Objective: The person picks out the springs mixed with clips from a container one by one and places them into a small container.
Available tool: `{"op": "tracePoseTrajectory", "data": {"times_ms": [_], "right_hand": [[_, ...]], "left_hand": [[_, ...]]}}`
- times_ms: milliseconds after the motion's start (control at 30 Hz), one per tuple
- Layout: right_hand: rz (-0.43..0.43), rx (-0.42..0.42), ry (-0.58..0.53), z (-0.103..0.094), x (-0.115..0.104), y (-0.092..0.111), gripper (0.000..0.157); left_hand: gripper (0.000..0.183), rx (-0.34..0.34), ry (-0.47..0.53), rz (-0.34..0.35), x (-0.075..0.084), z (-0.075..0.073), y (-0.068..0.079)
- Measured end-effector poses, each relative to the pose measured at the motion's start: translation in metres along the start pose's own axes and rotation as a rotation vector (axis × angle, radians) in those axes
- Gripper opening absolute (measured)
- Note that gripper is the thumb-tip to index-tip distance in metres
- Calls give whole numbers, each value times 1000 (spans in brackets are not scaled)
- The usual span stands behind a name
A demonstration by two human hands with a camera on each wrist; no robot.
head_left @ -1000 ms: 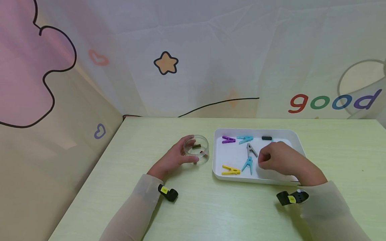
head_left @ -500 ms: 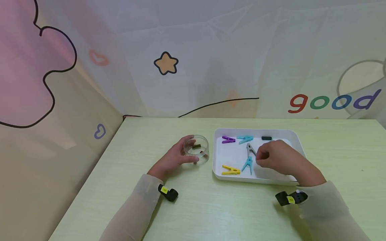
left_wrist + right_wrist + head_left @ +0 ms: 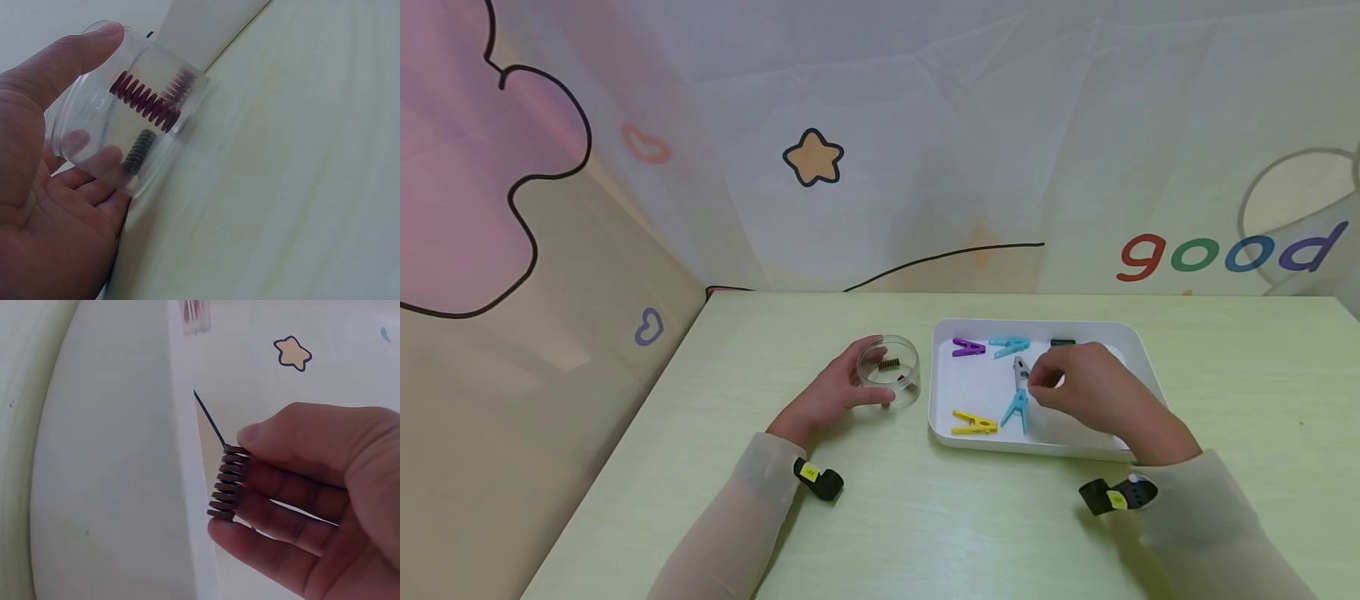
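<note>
My left hand (image 3: 831, 396) grips a clear round jar (image 3: 908, 390) on the table, thumb on the near side and fingers behind. In the left wrist view a red coil spring (image 3: 145, 103) and a dark greenish spring (image 3: 140, 152) lie inside it. Over the white tray (image 3: 951, 392), my right hand (image 3: 1093, 392) pinches a brown coil spring (image 3: 229, 483) between thumb and fingertips; the head view hides this spring. Just left of those fingertips lie a grey clothespin (image 3: 1020, 371) and a blue clothespin (image 3: 1018, 406). A black spring (image 3: 1063, 342) shows partly behind the hand.
Along the tray's left part lie a purple clothespin (image 3: 967, 347), another blue clothespin (image 3: 1011, 346) and a yellow clothespin (image 3: 975, 423). The tray's raised rim faces the jar across a narrow gap. A printed cloth (image 3: 925, 167) hangs behind the table (image 3: 925, 525).
My right hand has moved left and slightly away from me over the tray, now covering part of the grey clothespin and the black spring. The left hand and jar stay put.
</note>
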State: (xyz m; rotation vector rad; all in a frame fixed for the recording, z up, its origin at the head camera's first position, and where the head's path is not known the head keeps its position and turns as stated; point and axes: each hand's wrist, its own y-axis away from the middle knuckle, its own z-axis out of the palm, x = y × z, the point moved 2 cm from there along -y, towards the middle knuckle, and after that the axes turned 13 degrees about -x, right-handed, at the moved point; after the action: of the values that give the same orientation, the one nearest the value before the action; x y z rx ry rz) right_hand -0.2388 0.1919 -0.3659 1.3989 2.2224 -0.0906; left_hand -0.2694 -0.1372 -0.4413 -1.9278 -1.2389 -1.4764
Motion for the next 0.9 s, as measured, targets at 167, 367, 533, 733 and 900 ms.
{"op": "tracePoseTrajectory", "data": {"times_ms": [167, 367, 533, 733, 900], "right_hand": [[-15, 54, -17, 1, -2, -1, 5], [-27, 130, -8, 1, -5, -1, 7], [-39, 180, 1, 1, -8, -1, 8], [-66, 206, -6, 2, -10, -1, 9], [-87, 258, -3, 4, -12, -1, 8]], "left_hand": [[86, 4, 1, -8, 1, 0, 0], [85, 13, -9, -20, 1, 0, 0], [85, 11, -10, -19, 0, 0, -1], [84, 13, -13, -21, -1, 0, -1], [84, 10, -6, -21, 0, 0, -1]]}}
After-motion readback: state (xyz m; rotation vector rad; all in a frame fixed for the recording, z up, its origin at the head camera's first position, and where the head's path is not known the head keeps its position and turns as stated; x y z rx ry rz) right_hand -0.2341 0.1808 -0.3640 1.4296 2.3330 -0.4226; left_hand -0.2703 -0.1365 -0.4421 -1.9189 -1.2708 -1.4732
